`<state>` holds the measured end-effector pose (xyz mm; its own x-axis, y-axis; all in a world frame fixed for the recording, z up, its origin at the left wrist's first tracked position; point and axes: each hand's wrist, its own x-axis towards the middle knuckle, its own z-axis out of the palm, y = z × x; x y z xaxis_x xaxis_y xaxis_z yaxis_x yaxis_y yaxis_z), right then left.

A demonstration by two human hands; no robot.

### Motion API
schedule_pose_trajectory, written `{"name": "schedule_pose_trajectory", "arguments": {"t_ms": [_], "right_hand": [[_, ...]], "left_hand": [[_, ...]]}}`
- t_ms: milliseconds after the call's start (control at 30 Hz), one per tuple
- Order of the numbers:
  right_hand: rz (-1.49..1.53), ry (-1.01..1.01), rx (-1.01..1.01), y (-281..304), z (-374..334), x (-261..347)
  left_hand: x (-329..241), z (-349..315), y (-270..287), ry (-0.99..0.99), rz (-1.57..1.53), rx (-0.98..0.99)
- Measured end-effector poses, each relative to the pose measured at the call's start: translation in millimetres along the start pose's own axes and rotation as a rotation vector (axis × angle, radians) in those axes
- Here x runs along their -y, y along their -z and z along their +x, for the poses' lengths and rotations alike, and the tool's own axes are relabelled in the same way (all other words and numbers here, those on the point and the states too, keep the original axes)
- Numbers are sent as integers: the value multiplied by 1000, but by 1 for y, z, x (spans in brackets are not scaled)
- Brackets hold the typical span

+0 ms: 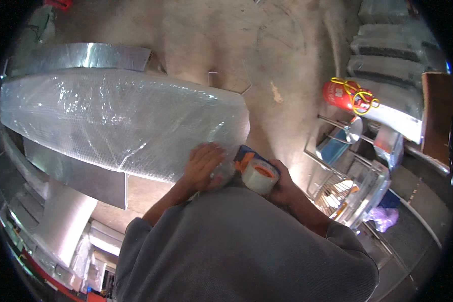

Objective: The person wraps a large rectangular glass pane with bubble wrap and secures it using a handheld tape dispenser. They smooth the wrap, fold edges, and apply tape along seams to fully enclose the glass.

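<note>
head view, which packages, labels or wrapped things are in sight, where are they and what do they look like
bubble-wrapped panel: centre left, long, silvery, left hand on its near end
tape dispenser: right hand, clear roll, orange and blue frame
wrapped bundles: upper right, stacked, grey
fire extinguisher: right, red, yellow cord

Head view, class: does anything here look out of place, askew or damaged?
Little stands out. The bubble-wrapped panel looks intact, with the left hand pressing its near end and the right hand holding a tape dispenser. One oddity: a red extinguisher lies on its side among stacked goods, hose loosely coiled.
</note>
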<state>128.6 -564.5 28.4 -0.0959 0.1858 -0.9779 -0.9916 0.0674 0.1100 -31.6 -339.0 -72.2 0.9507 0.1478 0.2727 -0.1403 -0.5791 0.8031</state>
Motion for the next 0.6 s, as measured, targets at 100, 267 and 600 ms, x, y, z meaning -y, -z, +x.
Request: {"name": "schedule_pose_trajectory", "arguments": {"t_ms": [100,267,600], "right_hand": [[49,55,-109,-39,-13,-22],[53,169,-174,-117,-18,-64],[101,369,-367,-228,31,-156]], "left_hand": [[-5,-30,34,156,-1,-344],[-8,-64,56,496,-74,886],[6,-47,19,267,-604,326]]}}
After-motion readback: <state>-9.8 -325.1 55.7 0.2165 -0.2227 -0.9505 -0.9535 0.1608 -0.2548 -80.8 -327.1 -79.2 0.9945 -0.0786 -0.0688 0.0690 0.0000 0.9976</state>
